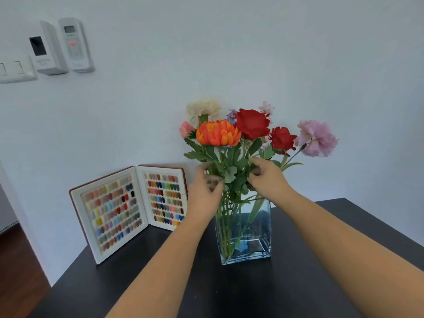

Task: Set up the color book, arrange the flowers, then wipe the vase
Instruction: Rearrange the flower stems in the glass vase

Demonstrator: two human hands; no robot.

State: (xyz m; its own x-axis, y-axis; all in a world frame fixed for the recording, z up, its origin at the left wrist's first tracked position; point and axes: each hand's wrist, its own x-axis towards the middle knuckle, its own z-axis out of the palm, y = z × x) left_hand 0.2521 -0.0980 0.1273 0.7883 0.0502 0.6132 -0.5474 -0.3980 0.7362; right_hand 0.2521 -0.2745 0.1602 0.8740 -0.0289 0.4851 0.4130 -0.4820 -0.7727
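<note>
A clear square glass vase (246, 239) stands on the black table (229, 290), holding a bunch of flowers (241, 131): orange, red, pink, cream and lilac heads on green stems. My left hand (205, 191) pinches the stems and leaves just above the vase rim on the left side. On the right side my right hand (267, 180) grips the stems at the same height. The color book (130, 210) stands open and upright against the wall, left of the vase, showing rows of colored nail swatches.
The table's back edge meets a white wall. On the wall at upper left hang two white remote holders (62, 47) and a light switch plate (16, 70). Wooden floor (16, 267) shows beyond the table's left edge.
</note>
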